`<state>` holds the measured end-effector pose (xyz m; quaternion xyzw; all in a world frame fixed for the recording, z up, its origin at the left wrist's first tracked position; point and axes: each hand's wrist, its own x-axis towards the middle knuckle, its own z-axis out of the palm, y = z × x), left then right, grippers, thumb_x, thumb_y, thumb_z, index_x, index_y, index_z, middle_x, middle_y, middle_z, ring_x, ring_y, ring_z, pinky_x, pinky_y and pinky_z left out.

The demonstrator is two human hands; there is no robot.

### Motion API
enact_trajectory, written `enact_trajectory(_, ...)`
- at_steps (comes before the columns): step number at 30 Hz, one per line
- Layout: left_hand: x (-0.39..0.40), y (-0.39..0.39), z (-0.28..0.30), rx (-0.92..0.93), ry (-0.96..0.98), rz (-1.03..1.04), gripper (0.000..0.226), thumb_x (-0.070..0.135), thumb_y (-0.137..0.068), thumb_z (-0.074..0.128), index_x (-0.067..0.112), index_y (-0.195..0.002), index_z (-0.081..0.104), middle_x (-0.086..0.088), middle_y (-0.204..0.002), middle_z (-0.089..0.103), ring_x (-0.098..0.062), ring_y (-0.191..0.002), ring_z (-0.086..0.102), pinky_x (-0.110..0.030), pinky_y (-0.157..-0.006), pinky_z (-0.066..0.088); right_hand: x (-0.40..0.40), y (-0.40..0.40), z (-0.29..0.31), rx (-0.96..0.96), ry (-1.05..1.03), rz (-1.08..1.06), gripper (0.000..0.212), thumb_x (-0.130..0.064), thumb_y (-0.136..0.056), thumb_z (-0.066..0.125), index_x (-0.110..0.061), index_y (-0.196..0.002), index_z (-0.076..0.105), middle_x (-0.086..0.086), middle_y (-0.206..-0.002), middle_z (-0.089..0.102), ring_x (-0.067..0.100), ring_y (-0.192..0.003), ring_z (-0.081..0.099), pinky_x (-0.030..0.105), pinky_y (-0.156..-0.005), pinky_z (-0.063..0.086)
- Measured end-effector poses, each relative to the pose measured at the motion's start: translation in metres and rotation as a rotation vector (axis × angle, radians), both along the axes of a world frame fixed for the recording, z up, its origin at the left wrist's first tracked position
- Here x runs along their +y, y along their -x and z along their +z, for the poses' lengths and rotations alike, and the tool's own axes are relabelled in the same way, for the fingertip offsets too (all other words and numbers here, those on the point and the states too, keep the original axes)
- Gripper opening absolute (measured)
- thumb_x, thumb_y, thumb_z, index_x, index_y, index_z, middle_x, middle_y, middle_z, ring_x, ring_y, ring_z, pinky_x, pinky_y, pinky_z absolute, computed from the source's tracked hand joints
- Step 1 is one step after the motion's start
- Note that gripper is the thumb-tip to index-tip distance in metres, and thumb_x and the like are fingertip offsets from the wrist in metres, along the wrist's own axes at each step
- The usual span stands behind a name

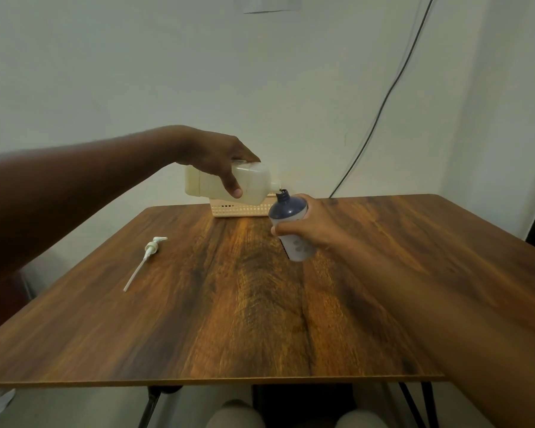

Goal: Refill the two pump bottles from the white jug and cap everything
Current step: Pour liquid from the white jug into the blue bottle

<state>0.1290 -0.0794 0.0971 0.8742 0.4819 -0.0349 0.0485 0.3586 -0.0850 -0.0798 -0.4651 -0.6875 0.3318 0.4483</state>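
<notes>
My left hand (219, 156) grips the white jug (253, 183), tipped almost flat with its spout pointing right. The spout sits right at the open neck of a bottle with a dark blue top and white body (287, 211). That bottle is tilted left and held off the table by my right hand (318, 227), whose fingers wrap its middle. A white pump head with its long dip tube (145, 257) lies loose on the wooden table (229, 304) at the left. Only one bottle is in view.
A cream slotted plastic basket (241, 210) stands at the table's far edge behind the jug. A black cable runs down the wall at the back right. My knees show below the table's front edge.
</notes>
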Motion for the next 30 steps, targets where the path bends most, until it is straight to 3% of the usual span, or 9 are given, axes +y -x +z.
enact_trajectory(6, -0.0002, 0.0009, -0.0001, 0.003, 0.001, 0.002, 0.064, 0.037, -0.083, 0.081, 0.034, -0.141, 0.052, 0.008, -0.12, 0.063, -0.015, -0.105, 0.061, -0.027, -0.078, 0.052, -0.0012, 0.0015, -0.0017, 0.003, 0.002, -0.006, 0.058, -0.029, -0.069, 0.092, -0.04, -0.11, 0.052, -0.013, -0.104, 0.064, 0.008, -0.093, 0.064, 0.018, -0.064, 0.048)
enact_trajectory(14, -0.0007, -0.0012, 0.0021, 0.038, -0.012, 0.012, 0.071, 0.038, -0.083, 0.082, 0.034, -0.146, 0.049, 0.006, -0.125, 0.063, -0.017, -0.109, 0.059, -0.035, -0.089, 0.054, -0.0023, 0.0019, -0.001, 0.017, -0.006, 0.001, 0.065, -0.027, -0.067, 0.093, -0.036, -0.117, 0.054, -0.007, -0.108, 0.066, 0.012, -0.097, 0.065, 0.025, -0.071, 0.052)
enact_trajectory(19, -0.0018, -0.0021, 0.0031, 0.045, -0.025, 0.014, 0.071, 0.039, -0.083, 0.081, 0.034, -0.146, 0.049, 0.007, -0.124, 0.061, -0.013, -0.106, 0.058, -0.028, -0.078, 0.05, -0.0019, 0.0024, -0.0016, 0.017, -0.007, -0.003, 0.069, -0.028, -0.068, 0.093, -0.032, -0.124, 0.054, -0.006, -0.111, 0.066, 0.015, -0.101, 0.065, 0.027, -0.075, 0.054)
enact_trajectory(25, -0.0029, -0.0025, 0.0038, 0.055, -0.029, 0.019, 0.07, 0.038, -0.084, 0.081, 0.033, -0.145, 0.05, 0.006, -0.124, 0.062, -0.018, -0.11, 0.059, -0.031, -0.084, 0.052, -0.002, 0.0043, -0.0022, 0.014, -0.008, -0.004, 0.068, -0.029, -0.068, 0.093, -0.033, -0.124, 0.054, -0.006, -0.113, 0.066, 0.016, -0.103, 0.064, 0.031, -0.08, 0.057)
enact_trajectory(30, -0.0051, -0.003, 0.0069, 0.058, -0.037, 0.019, 0.069, 0.037, -0.084, 0.081, 0.032, -0.145, 0.05, 0.006, -0.125, 0.063, -0.018, -0.11, 0.06, -0.026, -0.078, 0.051, -0.0028, 0.0058, -0.001, 0.022, -0.008, -0.004, 0.07, -0.03, -0.069, 0.092, -0.031, -0.127, 0.055, -0.006, -0.113, 0.066, 0.016, -0.103, 0.065, 0.029, -0.078, 0.055)
